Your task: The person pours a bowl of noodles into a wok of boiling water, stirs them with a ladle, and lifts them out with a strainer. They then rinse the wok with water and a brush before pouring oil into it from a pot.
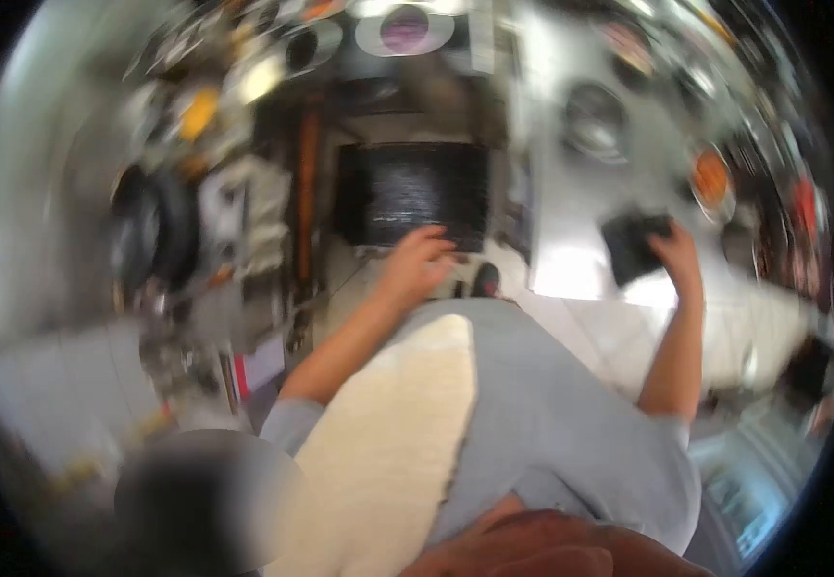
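"Grey, rounded and badly blurred, a shape [210,500] fills the lower left, closest to the lens. Beyond it I see a cream cloth [388,423] lying over a grey shirt [551,365]. What are the 2 hands doing?"

"The right hand [678,252] is clamped on a dark cloth [631,252], fingers over its right-hand side. The cloth lies at the near part of the steel counter [561,207]. The left hand [420,266] looks empty, its fingers apart and slightly bent, nearest to a black panel [417,188]."

"How would that dark piece handle?"

"Light, I'd judge, and probably soft, so it should fold or sag if lifted by 1 corner. It's roughly square, but blur hides the weave, and I can't rule out a stiffer pad. Thumb on 1 face and fingers on the other, at the side already held, would be a sound hold; the smooth metal should let it slide easily."

"And the surfaces around?"

"Shiny, bright steel, with 1 round metal dish [595,120] farther up and a bowl of orange food [712,181] beside the cloth's far right. The black panel is rectangular, with glossy streaks. Below the counter, pale floor tiles [580,332] show straight joints."
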`<state>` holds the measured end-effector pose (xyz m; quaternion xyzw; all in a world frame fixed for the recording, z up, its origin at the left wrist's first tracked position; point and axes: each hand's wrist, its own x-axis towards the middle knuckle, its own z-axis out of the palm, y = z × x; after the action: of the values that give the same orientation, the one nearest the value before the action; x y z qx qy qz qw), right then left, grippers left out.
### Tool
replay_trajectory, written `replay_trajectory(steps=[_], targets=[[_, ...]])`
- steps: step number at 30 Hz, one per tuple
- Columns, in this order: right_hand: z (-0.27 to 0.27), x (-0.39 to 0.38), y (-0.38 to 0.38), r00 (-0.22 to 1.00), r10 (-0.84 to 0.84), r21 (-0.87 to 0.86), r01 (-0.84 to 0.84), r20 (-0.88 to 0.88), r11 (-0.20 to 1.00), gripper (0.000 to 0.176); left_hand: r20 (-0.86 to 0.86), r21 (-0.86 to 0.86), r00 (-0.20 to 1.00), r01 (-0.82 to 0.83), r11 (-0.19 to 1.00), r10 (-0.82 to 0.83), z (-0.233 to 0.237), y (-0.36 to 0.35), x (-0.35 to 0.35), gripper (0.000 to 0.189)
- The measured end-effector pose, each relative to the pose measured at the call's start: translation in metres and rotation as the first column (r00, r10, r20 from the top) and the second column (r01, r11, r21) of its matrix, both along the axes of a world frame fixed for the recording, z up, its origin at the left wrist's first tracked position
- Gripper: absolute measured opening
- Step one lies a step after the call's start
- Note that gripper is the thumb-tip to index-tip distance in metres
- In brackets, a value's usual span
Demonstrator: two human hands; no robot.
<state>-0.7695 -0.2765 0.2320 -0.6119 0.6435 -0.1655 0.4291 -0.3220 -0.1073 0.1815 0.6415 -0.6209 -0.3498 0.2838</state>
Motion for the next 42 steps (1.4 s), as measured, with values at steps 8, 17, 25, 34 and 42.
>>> replay_trajectory(steps=[8, 17, 25, 34, 42], targets=[[0.065, 0.345, 0.051, 0.855, 0.517, -0.002, -0.518, 0.033, 0.856, 0.040, -0.735, 0.180, 0.645, -0.110, 0.978, 0.208, 0.028, 0.023, 0.069, 0.055], [0.036, 0.674, 0.121, 0.239, 0.919, -0.015, -0.966, 0.315, 0.257, 0.040, -0.806, 0.553, -0.325, -0.714, 0.430, 0.495, -0.001, 0.175, 0.266, 0.037], [-0.083, 0.947, 0.073, 0.340, 0.796, -0.333, -0.925, -0.500, 0.186, 0.036, -0.711, 0.574, -0.516, -0.819, -0.029, 0.478, 0.011, 0.290, 0.294, 0.038], [-0.100, 0.975, 0.014, 0.154, 0.583, -0.021, -0.973, -0.798, 0.228, 0.059, -0.750, 0.612, -0.596, -0.790, -0.043, 0.285, 0.026, 0.243, 0.337, 0.045], [-0.027, 0.938, -0.015, 0.072, 0.939, 0.235, -0.959, -0.337, 0.158, 0.076, -0.725, 0.306, -0.298, -0.947, -0.096, 0.621, -0.006, 0.155, 0.400, 0.039]])
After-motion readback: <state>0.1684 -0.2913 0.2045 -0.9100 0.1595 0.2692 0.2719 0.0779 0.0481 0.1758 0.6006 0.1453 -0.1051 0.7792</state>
